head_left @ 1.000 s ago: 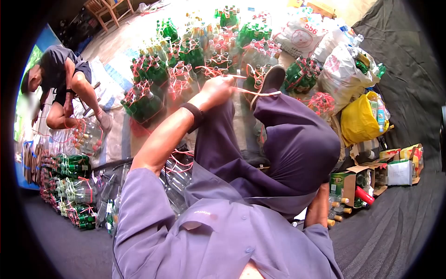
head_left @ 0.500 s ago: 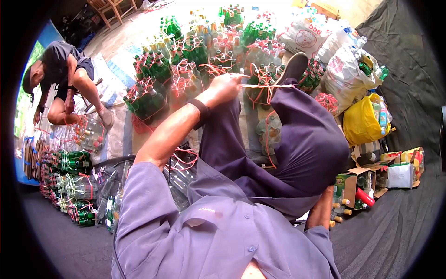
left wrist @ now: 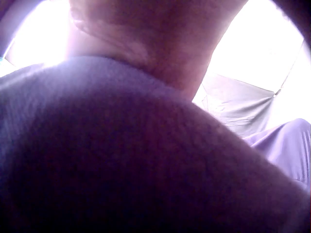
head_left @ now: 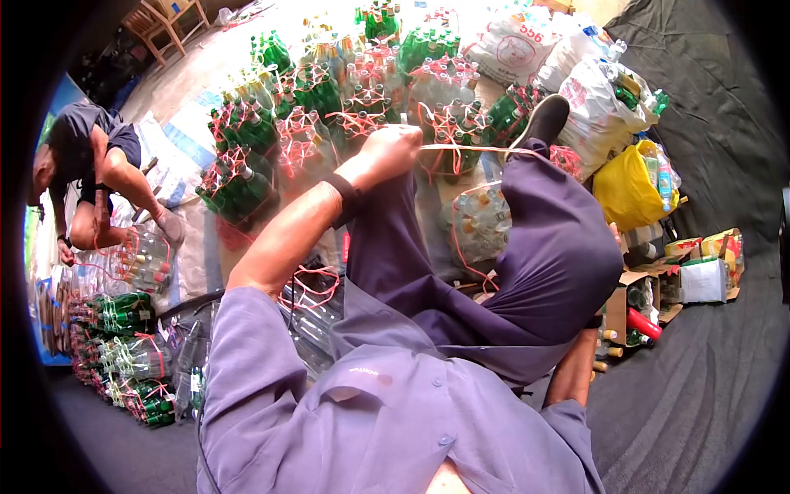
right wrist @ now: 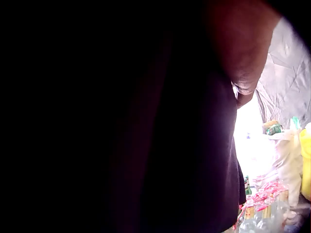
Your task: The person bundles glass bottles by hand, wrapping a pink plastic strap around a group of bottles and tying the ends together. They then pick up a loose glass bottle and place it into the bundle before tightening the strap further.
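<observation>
One strand of pink ribbon (head_left: 485, 149) runs straight across the middle of the scene, between my left hand and the trouser cuff by my right shoe (head_left: 546, 123). My left hand (head_left: 388, 153) grips the strand's left end, fingers curled in. Past the cuff I lose sight of the ribbon. My right hand (head_left: 615, 234) shows only as a bit of skin at the far right edge of my right knee (head_left: 564, 247); cannot tell whether it holds anything. Wrist views: mostly dark cloth, no help with the grip.

Just left of that knee, a bundle of clear bottles (head_left: 479, 222) sits with more ribbon trailing down its left side. Beyond the strand stand several tied bundles; green bottles (head_left: 237, 196) make up the nearest on the left. Clear bottles (head_left: 313, 333) lie beside my left thigh.

Right side, far to near: white sacks (head_left: 517, 48), a yellow bag (head_left: 629, 193) with plastic bottles in it, then a cardboard box (head_left: 615, 317) with a red cylinder (head_left: 643, 323) beside it. Left side: another person (head_left: 115, 169) sits bent forward near a bundle of clear bottles; wooden chair (head_left: 151, 29) farther off.
</observation>
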A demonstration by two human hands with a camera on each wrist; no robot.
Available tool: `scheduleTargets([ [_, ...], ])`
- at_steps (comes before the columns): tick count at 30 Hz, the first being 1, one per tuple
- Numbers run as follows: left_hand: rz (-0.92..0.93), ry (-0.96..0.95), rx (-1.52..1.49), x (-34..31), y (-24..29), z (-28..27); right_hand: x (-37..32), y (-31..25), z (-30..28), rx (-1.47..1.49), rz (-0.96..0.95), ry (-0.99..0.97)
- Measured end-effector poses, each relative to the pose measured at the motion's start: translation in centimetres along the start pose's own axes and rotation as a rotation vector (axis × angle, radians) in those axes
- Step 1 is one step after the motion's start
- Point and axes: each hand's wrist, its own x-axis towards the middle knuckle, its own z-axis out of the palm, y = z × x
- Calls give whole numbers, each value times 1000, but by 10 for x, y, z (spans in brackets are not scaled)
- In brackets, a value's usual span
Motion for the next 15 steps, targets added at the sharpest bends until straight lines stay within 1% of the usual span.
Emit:
scheduleTargets([
  [1, -1, 3, -5, 1, 1, 0, -2, -13, 7, -547, -195, -57],
  [2, 29, 25, -45, 1, 2, -1, -2, -15, 5, -550, -199, -61],
  [4, 54, 50, -84, 3, 4, -1, 0, -17, -2, -746, -333, -12],
  [6, 22, -16, -98, 3, 7, 0, -3, -12, -16, -703, -324, -32],
  [7, 20, -19, -99, 4, 7, -1, -4, -8, -22, -659, -314, -44],
  [9, -11, -111, -35, 8, 8, 0, -5, -3, -31, -655, -272, -31],
  [11, 13, -118, -26, 10, 7, -1, -5, 5, -48, -655, -235, -14],
  [13, 34, -120, -20, 11, 8, -1, -2, 18, -68, -718, -339, -67],
  [14, 28, -108, -32, 11, 8, -2, -1, 24, -77, -720, -340, -65],
  [15, 20, -97, -45, 10, 10, -3, -2, 29, -85, -651, -302, -29],
])
